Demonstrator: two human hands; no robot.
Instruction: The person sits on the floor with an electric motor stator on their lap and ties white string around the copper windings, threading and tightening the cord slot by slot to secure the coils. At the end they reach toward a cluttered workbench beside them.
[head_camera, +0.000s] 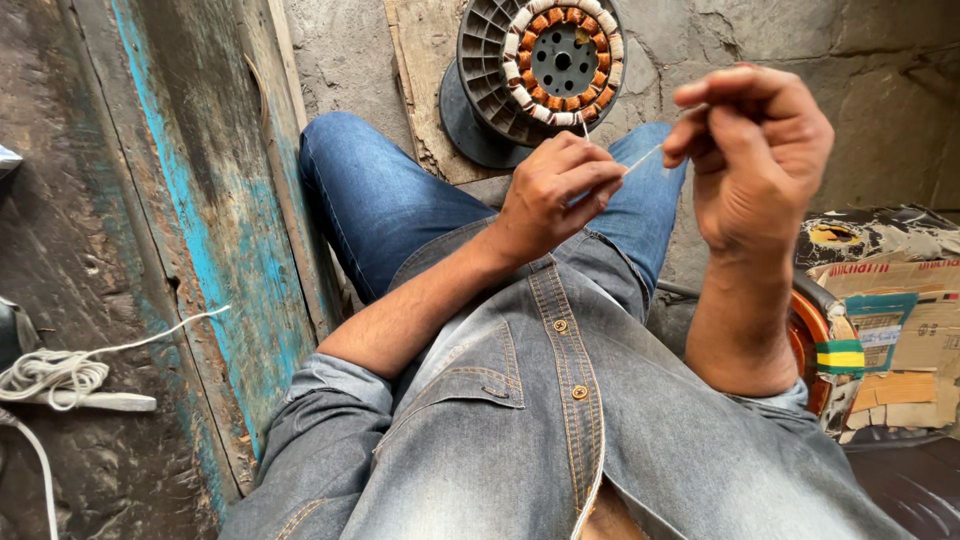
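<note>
Your hands (650, 170) have open air above your knees (400, 190); the stator (545, 65) blocks ahead, door (210, 230) left, cardboard (900, 320) right.

Person wears a faded grey-blue denim shirt (560, 420) with orange-tan stitching along the placket and round metal snap buttons (579, 392). A flapped chest pocket sits at 9 o'clock of the placket. Both sleeves are rolled up, cuffs (340, 378) bunched near the elbows. Trousers are darker blue jeans (385, 200). Forearms and both hands are bare.
</note>
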